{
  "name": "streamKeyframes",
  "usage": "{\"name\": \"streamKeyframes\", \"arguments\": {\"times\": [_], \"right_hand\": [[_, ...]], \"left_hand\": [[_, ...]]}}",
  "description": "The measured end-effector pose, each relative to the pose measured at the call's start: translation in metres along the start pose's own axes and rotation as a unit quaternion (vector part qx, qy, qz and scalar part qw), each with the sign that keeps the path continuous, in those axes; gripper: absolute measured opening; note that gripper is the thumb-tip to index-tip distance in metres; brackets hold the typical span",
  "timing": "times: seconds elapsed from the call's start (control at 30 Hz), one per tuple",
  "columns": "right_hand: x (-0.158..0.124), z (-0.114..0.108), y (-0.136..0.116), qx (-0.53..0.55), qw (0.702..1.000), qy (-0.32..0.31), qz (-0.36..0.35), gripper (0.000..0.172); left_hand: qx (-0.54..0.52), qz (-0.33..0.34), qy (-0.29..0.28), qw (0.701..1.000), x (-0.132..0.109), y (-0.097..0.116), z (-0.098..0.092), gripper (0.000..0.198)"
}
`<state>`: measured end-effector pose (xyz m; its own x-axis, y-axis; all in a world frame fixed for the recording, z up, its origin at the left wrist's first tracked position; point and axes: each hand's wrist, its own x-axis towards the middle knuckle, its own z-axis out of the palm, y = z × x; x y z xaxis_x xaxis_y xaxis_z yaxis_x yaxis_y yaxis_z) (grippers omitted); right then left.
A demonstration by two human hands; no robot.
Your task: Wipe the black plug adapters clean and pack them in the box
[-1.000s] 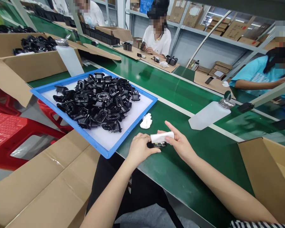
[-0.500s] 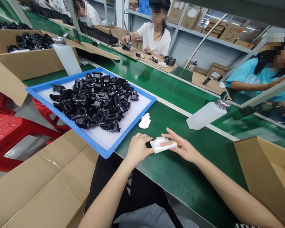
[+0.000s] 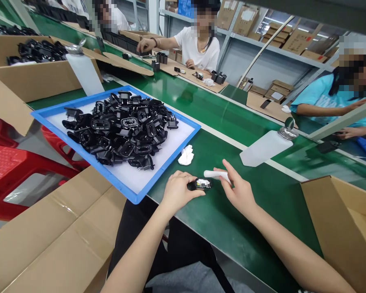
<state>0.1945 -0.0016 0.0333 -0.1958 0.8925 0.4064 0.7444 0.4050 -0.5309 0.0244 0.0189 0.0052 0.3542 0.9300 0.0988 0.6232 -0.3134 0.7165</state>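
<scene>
My left hand (image 3: 179,188) is closed around a small black plug-adapter housing (image 3: 202,184), whose open end faces right and shows white and yellowish parts inside. Just to the right, my right hand (image 3: 236,189) pinches a folded white wipe (image 3: 216,174) between thumb and fingers, apart from the housing. A crumpled white tissue (image 3: 186,155) lies on the green table beyond my left hand. To the left, a blue-rimmed tray (image 3: 167,166) holds a heap of similar black housings (image 3: 122,126).
White pump bottles stand at the right (image 3: 266,148) and behind the tray (image 3: 84,71). Cardboard boxes flank the table at right (image 3: 332,215) and far left (image 3: 45,83). Red stools (image 3: 33,162) are at left. Co-workers sit across the table.
My right hand has drawn the wipe up and right, off the housing, so its open end now shows. My left hand stays nearly still. The co-worker opposite has stretched an arm leftward.
</scene>
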Motion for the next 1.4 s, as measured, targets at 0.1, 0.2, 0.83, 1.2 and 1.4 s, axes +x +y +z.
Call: {"name": "streamKeyframes", "arguments": {"times": [0.1,0.2,0.83,1.2,1.4], "right_hand": [[-0.008,0.001,0.002,-0.029,0.999,0.003,-0.013,0.041],[-0.016,0.011,-0.003,-0.039,0.997,-0.017,-0.061,0.044],[0.001,-0.01,-0.023,0.083,0.986,0.054,0.135,0.026],[-0.03,0.026,-0.037,0.029,0.988,-0.081,-0.129,0.03],[0.001,-0.02,-0.029,0.24,0.934,-0.145,0.223,0.024]], "left_hand": [[0.004,-0.023,0.004,1.0,0.0,0.002,0.0,0.033],[0.027,-0.053,0.02,0.998,-0.001,0.008,0.002,0.028],[0.037,-0.079,0.052,0.995,-0.008,0.017,0.011,0.024],[0.071,-0.064,0.035,0.995,-0.007,0.015,0.011,0.01],[0.066,-0.04,0.03,0.997,-0.017,0.018,0.005,0.038]]}}
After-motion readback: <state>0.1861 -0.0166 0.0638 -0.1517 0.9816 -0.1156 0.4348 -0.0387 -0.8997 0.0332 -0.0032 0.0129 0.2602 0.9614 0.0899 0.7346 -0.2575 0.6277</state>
